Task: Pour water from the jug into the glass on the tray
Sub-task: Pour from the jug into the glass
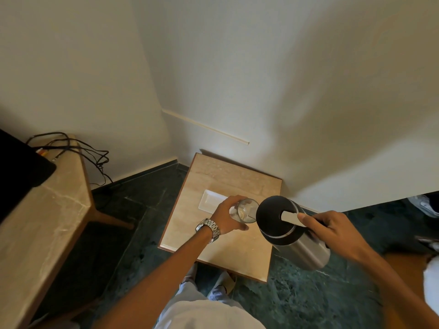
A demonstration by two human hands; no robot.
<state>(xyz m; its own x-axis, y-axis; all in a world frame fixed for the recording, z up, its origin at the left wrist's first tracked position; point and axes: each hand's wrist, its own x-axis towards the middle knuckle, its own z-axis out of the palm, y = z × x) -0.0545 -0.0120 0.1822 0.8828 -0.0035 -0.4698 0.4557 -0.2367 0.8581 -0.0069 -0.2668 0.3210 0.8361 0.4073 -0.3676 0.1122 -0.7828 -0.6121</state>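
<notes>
gripping the clear glass [244, 211] around its side, my left hand [226, 216] holds it just above the tabletop [213, 248], at the near end of the white rectangular tray [209, 200]. my right hand [332, 227] is closed on the handle of the steel jug [289, 231], thumb pressing the lid lever, the jug tipped with its black top toward the glass. i can't tell whether water is flowing. a metal wristwatch [210, 227] sits on my left wrist.
</notes>
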